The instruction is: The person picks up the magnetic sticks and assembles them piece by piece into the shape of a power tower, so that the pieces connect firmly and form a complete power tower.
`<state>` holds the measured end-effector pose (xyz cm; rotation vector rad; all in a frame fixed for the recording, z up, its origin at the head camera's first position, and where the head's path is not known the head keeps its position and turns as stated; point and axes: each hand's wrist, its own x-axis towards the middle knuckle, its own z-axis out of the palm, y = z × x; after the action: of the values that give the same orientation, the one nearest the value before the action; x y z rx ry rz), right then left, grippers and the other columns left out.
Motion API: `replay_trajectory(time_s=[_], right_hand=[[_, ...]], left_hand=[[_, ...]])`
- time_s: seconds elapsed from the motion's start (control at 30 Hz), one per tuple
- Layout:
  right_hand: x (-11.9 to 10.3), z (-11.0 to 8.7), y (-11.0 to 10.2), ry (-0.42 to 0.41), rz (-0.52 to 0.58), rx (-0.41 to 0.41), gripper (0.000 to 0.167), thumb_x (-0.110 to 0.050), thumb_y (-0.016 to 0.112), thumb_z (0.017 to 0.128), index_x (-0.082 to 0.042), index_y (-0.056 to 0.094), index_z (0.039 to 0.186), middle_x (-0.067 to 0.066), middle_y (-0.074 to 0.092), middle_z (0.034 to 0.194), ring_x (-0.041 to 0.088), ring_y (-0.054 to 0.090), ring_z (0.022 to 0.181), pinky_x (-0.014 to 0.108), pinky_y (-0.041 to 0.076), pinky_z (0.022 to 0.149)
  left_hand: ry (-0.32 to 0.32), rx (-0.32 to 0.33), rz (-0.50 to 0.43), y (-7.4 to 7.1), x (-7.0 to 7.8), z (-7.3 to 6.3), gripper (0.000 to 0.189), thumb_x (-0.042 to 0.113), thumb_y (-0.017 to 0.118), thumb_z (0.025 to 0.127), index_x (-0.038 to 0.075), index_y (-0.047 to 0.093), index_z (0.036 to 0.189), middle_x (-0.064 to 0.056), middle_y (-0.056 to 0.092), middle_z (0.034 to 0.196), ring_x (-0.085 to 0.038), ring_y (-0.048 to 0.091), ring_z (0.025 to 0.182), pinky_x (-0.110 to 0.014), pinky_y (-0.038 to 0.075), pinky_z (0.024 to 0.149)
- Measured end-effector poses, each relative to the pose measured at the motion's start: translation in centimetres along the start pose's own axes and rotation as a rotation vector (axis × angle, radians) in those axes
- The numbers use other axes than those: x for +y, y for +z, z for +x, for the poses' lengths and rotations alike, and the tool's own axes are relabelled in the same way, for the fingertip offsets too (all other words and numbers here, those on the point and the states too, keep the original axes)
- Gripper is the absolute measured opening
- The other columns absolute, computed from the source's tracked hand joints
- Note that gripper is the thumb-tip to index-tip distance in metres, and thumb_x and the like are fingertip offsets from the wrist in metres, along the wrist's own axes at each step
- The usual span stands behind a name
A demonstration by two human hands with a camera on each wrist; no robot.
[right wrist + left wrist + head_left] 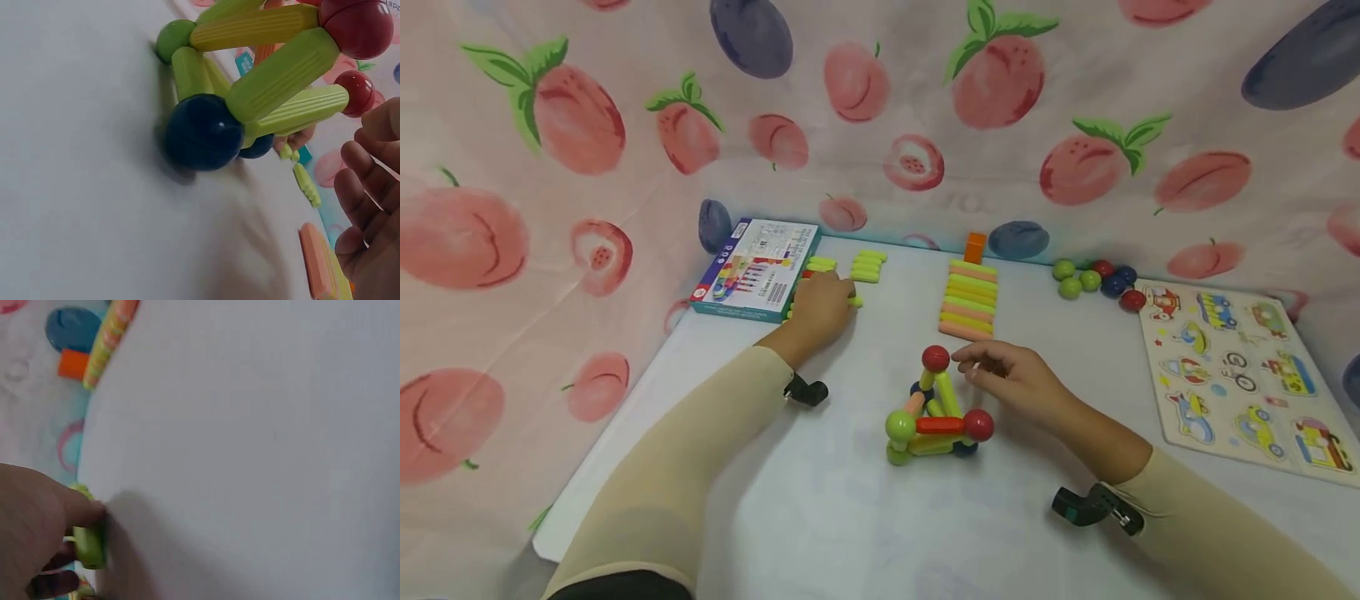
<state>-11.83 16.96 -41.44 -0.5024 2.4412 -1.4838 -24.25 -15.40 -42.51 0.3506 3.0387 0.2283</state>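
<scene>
Beside the box at the back left, my left hand (pixel 823 308) pinches a yellow-green stick (pixel 89 544) between thumb and fingers. Part of that stick is hidden behind the hand. A built frame of balls and sticks stands mid-table, with a red ball (pixel 936 358) on top, a light green ball (pixel 900 426) at left and a red stick (pixel 938 426) across its front. Dark blue balls (pixel 205 132) sit at its base. My right hand (pixel 1018 375) hovers loosely curled and holding nothing, its fingertips close to the top red ball.
Short green sticks (pixel 867 268) lie right of the box (pixel 756 268). A row of coloured sticks (pixel 968 302) lies before an orange block (pixel 975 247). Loose balls (pixel 1070 288) and a picture puzzle board (pixel 1217 417) are at right. Patterned cloth (pixel 917 100) hangs behind the table.
</scene>
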Motion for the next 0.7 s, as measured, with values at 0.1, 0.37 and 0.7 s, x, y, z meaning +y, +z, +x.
replay_trajectory(time_s=[0.1,0.37,0.7], right_hand=[[-0.3,0.8,0.2,-0.004,0.049,-0.008,0.027,-0.015,0.068,0.105,-0.014,0.073,0.131,0.015,0.069,0.121,0.030,0.061,0.107,0.031,0.058,0.084],[-0.5,1.5,0.7,-0.049,0.058,-0.047,0.029,-0.021,0.072,0.104,-0.016,0.072,0.132,0.002,0.067,0.136,0.031,0.060,0.103,0.031,0.055,0.082],[-1.2,1.8,1.0,-0.058,0.055,-0.057,0.028,-0.019,0.072,0.104,-0.015,0.072,0.132,0.002,0.071,0.132,0.032,0.060,0.098,0.030,0.055,0.077]], left_hand=[[0.005,-0.114,-0.262,-0.8,0.9,-1.6,0.029,0.036,0.072,0.102,0.013,0.077,0.120,-0.003,0.068,0.108,-0.024,0.061,0.102,-0.042,0.052,0.093],[-0.032,-0.566,-1.077,-3.3,4.9,-8.8,0.027,0.035,0.074,0.101,0.008,0.080,0.106,-0.007,0.066,0.086,-0.022,0.057,0.084,-0.032,0.043,0.071],[-0.036,-0.594,-1.194,-2.6,6.4,-11.7,0.024,0.032,0.072,0.103,0.009,0.080,0.101,-0.003,0.059,0.081,-0.020,0.052,0.079,-0.027,0.037,0.065]])
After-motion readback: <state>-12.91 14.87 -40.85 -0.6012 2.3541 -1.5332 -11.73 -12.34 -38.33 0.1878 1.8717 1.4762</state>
